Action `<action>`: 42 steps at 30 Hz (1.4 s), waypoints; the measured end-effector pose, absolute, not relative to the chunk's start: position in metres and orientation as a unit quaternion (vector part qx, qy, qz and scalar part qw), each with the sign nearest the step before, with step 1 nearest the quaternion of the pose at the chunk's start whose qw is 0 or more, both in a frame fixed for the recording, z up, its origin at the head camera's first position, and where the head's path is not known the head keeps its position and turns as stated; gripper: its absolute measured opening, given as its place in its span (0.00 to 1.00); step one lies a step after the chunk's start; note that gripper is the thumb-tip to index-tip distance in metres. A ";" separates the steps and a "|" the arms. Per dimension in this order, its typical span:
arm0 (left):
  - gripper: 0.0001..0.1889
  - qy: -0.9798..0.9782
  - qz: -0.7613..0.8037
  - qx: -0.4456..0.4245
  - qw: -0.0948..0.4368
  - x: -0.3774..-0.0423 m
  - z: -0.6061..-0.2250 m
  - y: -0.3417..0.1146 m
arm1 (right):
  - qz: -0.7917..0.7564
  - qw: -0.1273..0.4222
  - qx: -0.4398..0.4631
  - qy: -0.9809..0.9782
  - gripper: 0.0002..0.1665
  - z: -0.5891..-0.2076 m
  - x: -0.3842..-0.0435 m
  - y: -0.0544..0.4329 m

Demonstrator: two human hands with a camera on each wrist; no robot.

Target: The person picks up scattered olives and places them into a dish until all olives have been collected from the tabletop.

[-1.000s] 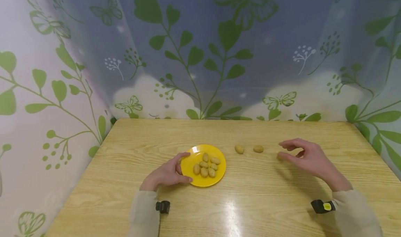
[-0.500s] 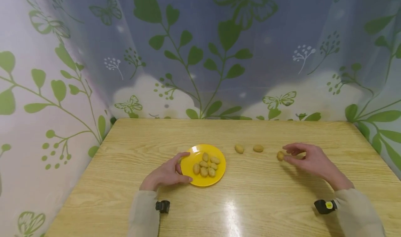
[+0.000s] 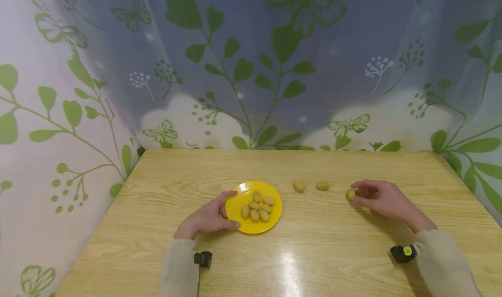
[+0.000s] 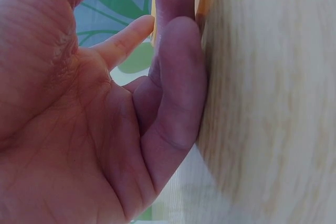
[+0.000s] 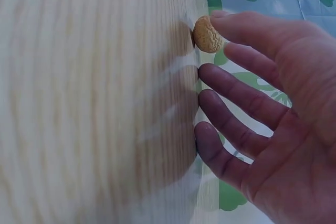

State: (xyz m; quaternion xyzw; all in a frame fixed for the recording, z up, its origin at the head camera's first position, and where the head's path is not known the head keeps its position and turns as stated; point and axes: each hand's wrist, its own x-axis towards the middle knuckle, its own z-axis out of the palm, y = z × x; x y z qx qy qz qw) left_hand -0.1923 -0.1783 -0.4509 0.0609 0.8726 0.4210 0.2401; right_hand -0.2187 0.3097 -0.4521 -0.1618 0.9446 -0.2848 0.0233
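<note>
My left hand [image 3: 208, 216] grips the left side of a round yellow plate [image 3: 274, 218], thumb and index finger at its rim. In the left wrist view, the curled lower fingers [image 4: 181, 82] lie by the tabletop, and an edge of the plate shows beyond them. Several small tan oval nuts [image 3: 255, 215] sit grouped on the plate. My right hand [image 3: 386, 201] is low over the table on the right, thumb and index finger beside a single wrinkled tan nut [image 5: 207, 34], which looks like a walnut. Its other fingers are spread with their tips at the tabletop.
Two more tan nuts lie between the plate and the right hand, a left one [image 3: 299, 186] and a right one [image 3: 322, 186]. The wooden table [image 3: 333, 253] ends at a leaf-patterned curtain [image 3: 251, 70] behind and at the left.
My right hand first draws back a little to the right, uncovering the nut, then edges left with thumb and index finger close around it. Left hand and plate stay put.
</note>
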 end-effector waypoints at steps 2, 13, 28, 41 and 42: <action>0.48 0.872 0.422 0.063 0.240 -0.192 -0.451 -0.178 | -0.285 0.031 -0.158 0.945 0.22 -0.452 -0.220 0.309; 0.48 0.874 0.420 0.065 0.236 -0.193 -0.451 -0.179 | -0.288 0.045 -0.157 0.943 0.22 -0.452 -0.221 0.307; 0.49 0.874 0.419 0.069 0.237 -0.192 -0.449 -0.180 | -0.291 0.051 -0.148 0.944 0.23 -0.453 -0.223 0.304; 0.48 0.871 0.426 0.071 0.236 -0.192 -0.450 -0.179 | -0.289 0.045 -0.151 0.944 0.21 -0.454 -0.223 0.302; 0.48 0.872 0.424 0.069 0.235 -0.192 -0.450 -0.179 | -0.289 0.045 -0.151 0.944 0.21 -0.454 -0.223 0.302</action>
